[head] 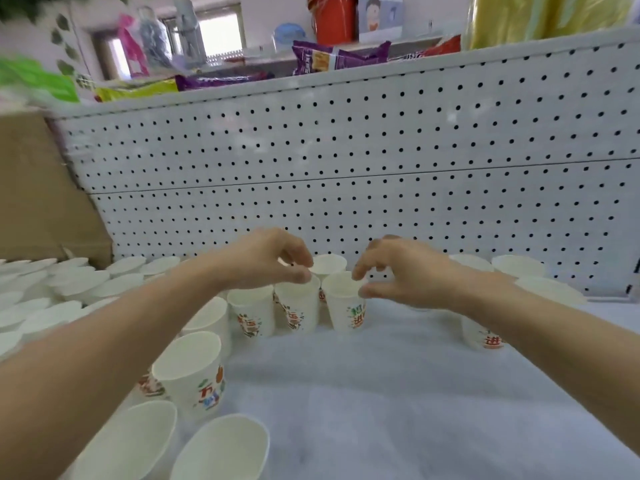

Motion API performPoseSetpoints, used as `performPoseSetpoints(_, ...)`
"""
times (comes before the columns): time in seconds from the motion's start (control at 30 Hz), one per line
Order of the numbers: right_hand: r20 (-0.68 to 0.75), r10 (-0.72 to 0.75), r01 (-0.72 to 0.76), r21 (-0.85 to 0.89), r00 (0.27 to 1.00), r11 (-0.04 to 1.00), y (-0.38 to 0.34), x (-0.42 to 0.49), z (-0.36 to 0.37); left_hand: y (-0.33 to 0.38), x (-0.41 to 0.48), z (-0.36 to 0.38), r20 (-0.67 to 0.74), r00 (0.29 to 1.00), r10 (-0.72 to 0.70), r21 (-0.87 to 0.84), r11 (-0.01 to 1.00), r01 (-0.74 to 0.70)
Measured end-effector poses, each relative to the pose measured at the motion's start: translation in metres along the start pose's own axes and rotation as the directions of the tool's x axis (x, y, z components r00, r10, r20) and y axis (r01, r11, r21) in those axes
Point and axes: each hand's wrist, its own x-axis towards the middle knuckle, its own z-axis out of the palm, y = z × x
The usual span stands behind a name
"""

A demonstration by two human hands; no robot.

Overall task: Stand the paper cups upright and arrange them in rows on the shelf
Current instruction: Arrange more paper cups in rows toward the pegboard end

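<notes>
White paper cups with red and green print stand upright on the pale shelf surface (398, 393). My left hand (266, 261) pinches the rim of one cup (299, 310) in the middle row. My right hand (405, 275) pinches the rim of the neighbouring cup (346, 311). Another upright cup (329, 265) stands just behind them against the back panel. Further cups (252, 315) continue the row to the left, and a cup (190, 370) stands nearer me. One cup (483, 336) is partly hidden under my right forearm.
A white pegboard back panel (346, 150) closes the shelf behind. Several more upright cups (69, 285) fill the left side, and a few cups (519, 266) stand at the back right. A cardboard box (38, 188) stands at the left. Snack bags (332, 58) lie above the panel.
</notes>
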Motion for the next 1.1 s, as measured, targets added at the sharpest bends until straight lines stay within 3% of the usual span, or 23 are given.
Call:
performPoseSetpoints(0.17, 0.037, -0.018, 0.023, -0.129, 0.999, 0.991, -0.006, 0.014, 0.029, -0.012, 0.023, 0.013, -0.059, 0.997, 0.047, -0.022, 0.999, -0.049)
performPoseSetpoints(0.27, 0.037, 0.031, -0.022, -0.229, 0.999, 0.973, -0.005, 0.014, 0.025, -0.008, 0.041, 0.026, -0.036, 0.997, 0.063, 0.079, 0.995, -0.06)
performPoseSetpoints(0.47, 0.008, 0.162, -0.153, -0.274, 0.987, 0.949, -0.003, 0.03, 0.024, -0.003, 0.059, 0.036, -0.077, 0.997, 0.025, 0.191, 0.981, -0.01)
performPoseSetpoints(0.57, -0.004, 0.199, -0.196, -0.189, 0.98, 0.962, -0.001, 0.037, 0.03, -0.004, 0.065, 0.036, -0.066, 0.998, -0.003, 0.203, 0.979, 0.016)
performPoseSetpoints(0.7, 0.033, 0.234, -0.234, -0.018, 0.972, 0.972, 0.008, 0.03, 0.02, -0.004, 0.069, 0.04, -0.078, 0.997, 0.007, 0.17, 0.986, 0.007)
performPoseSetpoints(0.87, 0.049, 0.226, -0.211, -0.216, 0.973, 0.953, 0.017, 0.025, 0.021, -0.011, 0.067, 0.037, 0.002, 1.0, 0.018, 0.026, 1.0, -0.018)
performPoseSetpoints(1.1, -0.007, 0.232, -0.222, -0.315, 0.973, 0.923, 0.016, 0.034, 0.026, -0.009, 0.071, 0.035, 0.002, 1.0, 0.028, -0.028, 0.999, -0.028)
